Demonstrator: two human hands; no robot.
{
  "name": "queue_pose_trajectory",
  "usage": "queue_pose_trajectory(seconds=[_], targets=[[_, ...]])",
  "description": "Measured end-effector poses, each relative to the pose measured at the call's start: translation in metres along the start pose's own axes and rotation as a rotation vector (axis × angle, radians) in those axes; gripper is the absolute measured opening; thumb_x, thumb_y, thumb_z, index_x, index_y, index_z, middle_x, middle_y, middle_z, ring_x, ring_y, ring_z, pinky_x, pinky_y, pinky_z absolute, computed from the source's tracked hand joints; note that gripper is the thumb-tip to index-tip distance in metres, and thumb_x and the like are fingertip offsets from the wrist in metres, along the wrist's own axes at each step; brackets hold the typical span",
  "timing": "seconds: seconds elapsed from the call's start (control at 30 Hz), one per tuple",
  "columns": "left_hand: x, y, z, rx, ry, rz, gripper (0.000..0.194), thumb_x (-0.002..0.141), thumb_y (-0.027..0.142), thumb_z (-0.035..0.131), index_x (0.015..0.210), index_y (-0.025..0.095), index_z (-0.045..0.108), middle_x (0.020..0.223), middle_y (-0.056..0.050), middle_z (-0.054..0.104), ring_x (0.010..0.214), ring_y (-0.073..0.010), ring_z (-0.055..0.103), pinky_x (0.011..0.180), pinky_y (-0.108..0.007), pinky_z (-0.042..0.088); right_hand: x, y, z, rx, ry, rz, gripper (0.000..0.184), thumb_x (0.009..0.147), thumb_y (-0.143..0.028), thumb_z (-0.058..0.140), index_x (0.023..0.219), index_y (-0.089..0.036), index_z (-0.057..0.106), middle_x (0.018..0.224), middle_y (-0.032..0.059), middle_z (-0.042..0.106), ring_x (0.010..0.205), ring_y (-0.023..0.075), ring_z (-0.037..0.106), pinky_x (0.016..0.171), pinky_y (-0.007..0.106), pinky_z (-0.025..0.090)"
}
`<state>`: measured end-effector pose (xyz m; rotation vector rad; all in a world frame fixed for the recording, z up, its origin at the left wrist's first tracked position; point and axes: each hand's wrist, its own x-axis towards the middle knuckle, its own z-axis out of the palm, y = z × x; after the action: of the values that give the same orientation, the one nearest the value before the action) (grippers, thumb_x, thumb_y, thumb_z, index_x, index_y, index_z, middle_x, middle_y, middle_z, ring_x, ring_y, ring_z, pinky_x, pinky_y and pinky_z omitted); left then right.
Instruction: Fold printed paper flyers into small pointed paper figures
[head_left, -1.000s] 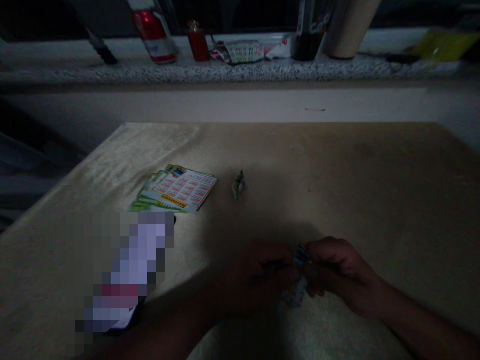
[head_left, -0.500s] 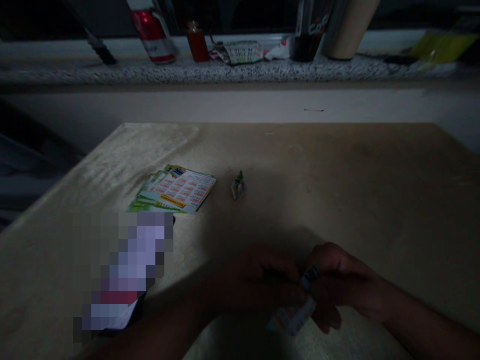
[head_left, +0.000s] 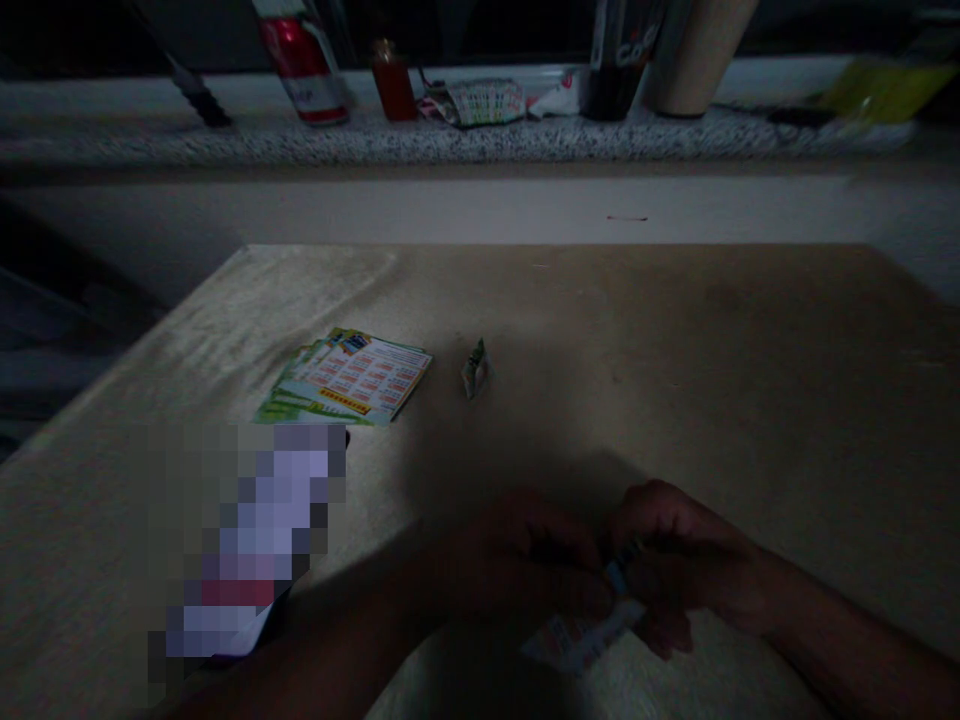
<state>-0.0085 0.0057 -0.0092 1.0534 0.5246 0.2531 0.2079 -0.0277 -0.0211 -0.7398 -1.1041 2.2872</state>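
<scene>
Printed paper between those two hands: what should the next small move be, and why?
Probably a firmer pinch by the right hand on the upper part of the printed paper, with the left hand steadying it: the paper looks narrow and bent between the hands, while its wider lower part sticks out unheld.

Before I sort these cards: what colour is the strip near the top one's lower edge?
The strip shows yellow in the head view.
</scene>
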Motion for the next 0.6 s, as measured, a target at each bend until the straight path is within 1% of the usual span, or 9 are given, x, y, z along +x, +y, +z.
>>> queue_pose_trajectory(seconds=[0.03, 0.13, 0.23, 0.3, 0.4, 0.43, 0.5, 0.6], targets=[[0.0006, -0.0005, -0.0001, -0.005, -0.002, 0.005, 0.040, 0.076, 0.050, 0.082, 0.071, 0.013, 0.068, 0.062, 0.004, 0.057, 0.055, -0.0071, 0.046, 0.056, -0.020, 0.038, 0.0007, 0.0016, 0.0006, 0.077, -0.005, 0.013, 0.035, 0.084, -0.045, 0.076, 0.075, -0.012, 0.066, 0.045, -0.0037, 0.055, 0.035, 0.0058, 0.045, 0.038, 0.015, 0.039], [0.0018, -0.0025, -0.0011, -0.007, -0.018, 0.017, 0.038, 0.077, 0.048, 0.082, 0.073, 0.012, 0.070, 0.064, 0.003, 0.059, 0.057, -0.0079, 0.050, 0.058, -0.021, 0.041, 0.0033, 0.0068, 0.0034, 0.233, -0.048, -0.008, 0.030, 0.085, -0.040, 0.075, 0.075, -0.012, 0.070, 0.041, -0.0048, 0.054, 0.032, 0.0067, 0.045, 0.038, 0.017, 0.043], [0.0017, -0.0037, -0.0025, -0.007, -0.011, 0.043, 0.035, 0.079, 0.046, 0.081, 0.075, 0.012, 0.070, 0.065, 0.001, 0.060, 0.058, -0.0087, 0.052, 0.057, -0.021, 0.042, 0.0054, 0.0101, 0.0059, 0.340, -0.085, -0.001, 0.035, 0.083, -0.045, 0.075, 0.073, -0.012, 0.070, 0.038, -0.0059, 0.051, 0.029, 0.0075, 0.044, 0.037, 0.019, 0.046], [0.0009, -0.0039, -0.0035, -0.024, -0.003, 0.051, 0.035, 0.079, 0.045, 0.081, 0.075, 0.012, 0.070, 0.067, 0.000, 0.062, 0.059, -0.0091, 0.053, 0.057, -0.021, 0.042, 0.0054, 0.0104, 0.0062, 0.352, -0.083, 0.015, 0.037, 0.083, -0.047, 0.076, 0.075, -0.012, 0.069, 0.043, -0.0042, 0.055, 0.030, 0.0077, 0.047, 0.037, 0.019, 0.046], [-0.0005, -0.0042, -0.0044, -0.068, -0.006, 0.013, 0.036, 0.077, 0.046, 0.082, 0.074, 0.012, 0.069, 0.066, 0.000, 0.061, 0.059, -0.0094, 0.052, 0.057, -0.021, 0.042, 0.0037, 0.0092, 0.0044, 0.273, -0.029, -0.013, 0.034, 0.087, -0.042, 0.073, 0.080, -0.009, 0.070, 0.053, 0.0012, 0.064, 0.036, 0.0085, 0.054, 0.041, 0.019, 0.048], [-0.0008, -0.0044, -0.0046, -0.093, -0.007, -0.001, 0.037, 0.076, 0.046, 0.083, 0.072, 0.013, 0.067, 0.065, 0.001, 0.060, 0.057, -0.0092, 0.051, 0.057, -0.021, 0.041, 0.0033, 0.0089, 0.0036, 0.258, -0.006, -0.026, 0.033, 0.089, -0.040, 0.071, 0.079, -0.009, 0.070, 0.053, 0.0012, 0.063, 0.038, 0.0089, 0.055, 0.043, 0.020, 0.049], [-0.0010, -0.0048, -0.0046, -0.151, -0.010, -0.028, 0.038, 0.074, 0.046, 0.084, 0.069, 0.014, 0.065, 0.062, 0.002, 0.058, 0.054, -0.0084, 0.049, 0.055, -0.021, 0.040, 0.0033, 0.0086, 0.0027, 0.276, 0.028, -0.031, 0.032, 0.090, -0.036, 0.069, 0.072, -0.010, 0.065, 0.048, -0.0026, 0.056, 0.038, 0.0090, 0.053, 0.045, 0.022, 0.051], [0.0001, -0.0055, -0.0039, -0.201, -0.017, -0.034, 0.038, 0.074, 0.046, 0.084, 0.068, 0.014, 0.065, 0.060, 0.003, 0.057, 0.051, -0.0078, 0.048, 0.054, -0.021, 0.039, 0.0051, 0.0090, 0.0041, 0.367, 0.013, -0.020, 0.037, 0.087, -0.032, 0.069, 0.059, -0.015, 0.052, 0.043, -0.0086, 0.041, 0.034, 0.0065, 0.042, 0.041, 0.023, 0.051]])
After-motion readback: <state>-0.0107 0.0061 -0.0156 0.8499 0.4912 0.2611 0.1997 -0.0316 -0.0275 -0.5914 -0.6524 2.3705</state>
